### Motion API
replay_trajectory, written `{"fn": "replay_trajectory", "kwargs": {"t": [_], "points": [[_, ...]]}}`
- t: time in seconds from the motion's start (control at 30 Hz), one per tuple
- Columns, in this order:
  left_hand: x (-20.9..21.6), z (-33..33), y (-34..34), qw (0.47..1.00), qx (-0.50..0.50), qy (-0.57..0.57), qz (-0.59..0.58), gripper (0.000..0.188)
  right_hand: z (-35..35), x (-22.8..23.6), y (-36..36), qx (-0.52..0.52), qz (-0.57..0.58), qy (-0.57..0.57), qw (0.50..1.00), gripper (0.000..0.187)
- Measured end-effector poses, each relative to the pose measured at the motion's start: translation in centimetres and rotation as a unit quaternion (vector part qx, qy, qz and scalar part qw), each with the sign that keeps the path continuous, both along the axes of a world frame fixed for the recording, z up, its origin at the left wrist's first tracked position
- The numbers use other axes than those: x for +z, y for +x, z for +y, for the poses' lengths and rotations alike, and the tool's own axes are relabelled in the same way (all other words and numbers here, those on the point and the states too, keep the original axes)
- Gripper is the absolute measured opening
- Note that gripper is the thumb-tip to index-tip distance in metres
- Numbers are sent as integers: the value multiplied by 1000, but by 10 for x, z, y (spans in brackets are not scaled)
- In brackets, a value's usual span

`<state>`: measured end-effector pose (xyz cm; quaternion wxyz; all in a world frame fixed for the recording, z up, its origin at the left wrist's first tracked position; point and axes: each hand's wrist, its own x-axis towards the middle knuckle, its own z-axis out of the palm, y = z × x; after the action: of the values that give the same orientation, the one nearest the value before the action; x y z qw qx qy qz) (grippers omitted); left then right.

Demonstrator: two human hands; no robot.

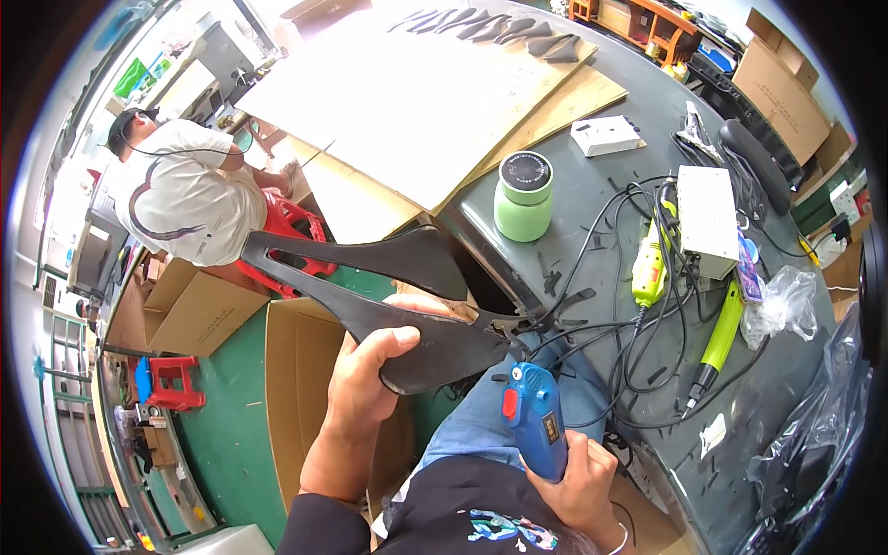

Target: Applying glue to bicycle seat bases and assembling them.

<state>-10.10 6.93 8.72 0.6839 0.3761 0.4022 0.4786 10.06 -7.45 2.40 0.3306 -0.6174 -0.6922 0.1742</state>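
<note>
A black bicycle saddle [444, 347] with a long central gap is held up over my lap, its narrow nose pointing to the upper left. My left hand [370, 370] is closed on the saddle's lower side, thumb on top and the other fingers underneath. In my right hand [578, 486] is a blue handheld power tool [539, 407] with a red button, gripped by its lower end. The tool's head is close to the saddle's wide rear edge; I cannot tell if they touch. Dark ragged scraps [504, 326] show at that edge.
On the grey table [592, 277] stand a green bottle [524, 199], a white box [606, 136], tangled cables, two yellow-green tools and dark scraps. Several black saddles [518, 32] line the far board. A seated person [190, 185] is at the left, near an open carton [208, 305].
</note>
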Motion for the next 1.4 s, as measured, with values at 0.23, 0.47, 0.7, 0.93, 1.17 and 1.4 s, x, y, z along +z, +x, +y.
{"fn": "replay_trajectory", "kwargs": {"t": [0.23,0.47,0.7,0.93,1.17,1.4], "points": [[4,-2,-6,998,-43,8,45,34,-1,3,-4,-1,-10,-4,1000,47],[4,-5,-2,992,-100,30,77,26,1,5,-7,7,-18,-4,1000,48],[-10,-6,-11,979,-122,3,161,26,8,4,-17,15,-19,16,1000,48],[-100,-8,-52,981,141,-128,-25,33,1,2,-5,-100,-3,-138,985,51],[-208,-40,-146,809,532,-219,-119,19,5,11,-20,-67,-53,-218,972,65],[-302,-87,-223,680,664,-255,-180,21,12,11,-35,-6,-122,-234,964,72]]}}
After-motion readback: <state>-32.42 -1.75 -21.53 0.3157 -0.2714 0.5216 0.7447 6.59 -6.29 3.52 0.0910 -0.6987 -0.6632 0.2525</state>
